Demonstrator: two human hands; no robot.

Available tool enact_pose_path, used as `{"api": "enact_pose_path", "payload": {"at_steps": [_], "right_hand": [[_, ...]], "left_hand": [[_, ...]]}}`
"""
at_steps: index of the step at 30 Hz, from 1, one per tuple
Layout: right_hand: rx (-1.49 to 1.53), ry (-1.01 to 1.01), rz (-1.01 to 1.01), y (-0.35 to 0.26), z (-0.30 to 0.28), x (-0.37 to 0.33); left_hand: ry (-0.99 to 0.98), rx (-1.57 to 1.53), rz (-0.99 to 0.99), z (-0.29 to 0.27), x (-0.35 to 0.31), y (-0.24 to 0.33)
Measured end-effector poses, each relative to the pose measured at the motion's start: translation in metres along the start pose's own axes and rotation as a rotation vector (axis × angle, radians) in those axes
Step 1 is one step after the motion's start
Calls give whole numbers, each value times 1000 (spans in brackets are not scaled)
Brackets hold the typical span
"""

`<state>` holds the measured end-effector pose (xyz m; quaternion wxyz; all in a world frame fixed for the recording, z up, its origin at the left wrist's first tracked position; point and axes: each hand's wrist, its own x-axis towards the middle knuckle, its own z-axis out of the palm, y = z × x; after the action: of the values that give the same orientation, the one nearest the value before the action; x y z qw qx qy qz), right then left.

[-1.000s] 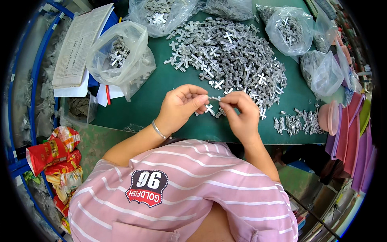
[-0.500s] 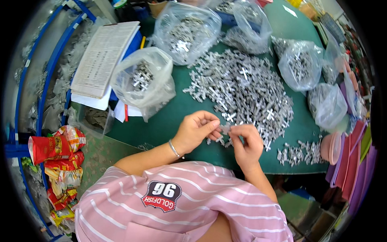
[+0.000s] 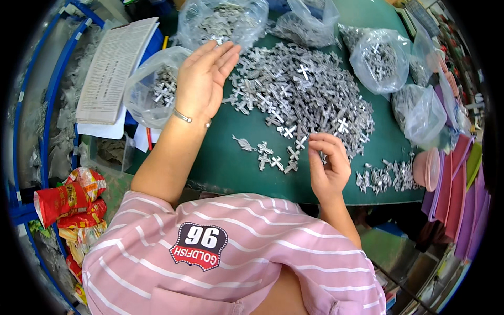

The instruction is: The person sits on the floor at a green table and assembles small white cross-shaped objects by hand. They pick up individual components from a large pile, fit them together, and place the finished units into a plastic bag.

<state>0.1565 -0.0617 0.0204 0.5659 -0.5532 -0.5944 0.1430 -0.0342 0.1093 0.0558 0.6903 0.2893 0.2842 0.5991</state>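
My left hand (image 3: pixel 203 79) is stretched far forward, palm up and fingers extended, beside the clear bag of grey metal pieces (image 3: pixel 226 23). Nothing shows in its palm. My right hand (image 3: pixel 329 165) hovers at the near edge of a large heap of small grey metal crosses (image 3: pixel 310 94). Its fingers are loosely bent, the thumb apart from them, and no piece is visible between them. Several loose crosses (image 3: pixel 275 160) lie on the green table between my arms. A grey fish-shaped piece (image 3: pixel 243 143) is to their left.
An open plastic bag of crosses (image 3: pixel 142 94) stands left of my left forearm, near a printed paper stack (image 3: pixel 115 73). More filled bags (image 3: pixel 380 60) line the right. A row of metal pieces (image 3: pixel 388 177) lies by a pink tub (image 3: pixel 426 169).
My hands, together over a small flat grey piece earlier, have parted. The left has swung forward and left and opened; the right stays near the heap. The whole view has shifted slightly.
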Motion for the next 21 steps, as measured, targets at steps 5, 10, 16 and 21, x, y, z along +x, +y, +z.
{"api": "enact_pose_path", "payload": {"at_steps": [5,10,16,21], "right_hand": [[-37,-67,154,8,-9,-10],[-198,-174,-69,20,6,25],[-426,-246,-263,46,49,66],[-536,-266,-296,53,57,75]], "left_hand": [[-467,1350,543,-21,-8,-50],[-428,1544,541,-22,-25,-75],[-455,1516,526,-32,-47,-61],[-510,1471,562,-40,-72,-56]]}}
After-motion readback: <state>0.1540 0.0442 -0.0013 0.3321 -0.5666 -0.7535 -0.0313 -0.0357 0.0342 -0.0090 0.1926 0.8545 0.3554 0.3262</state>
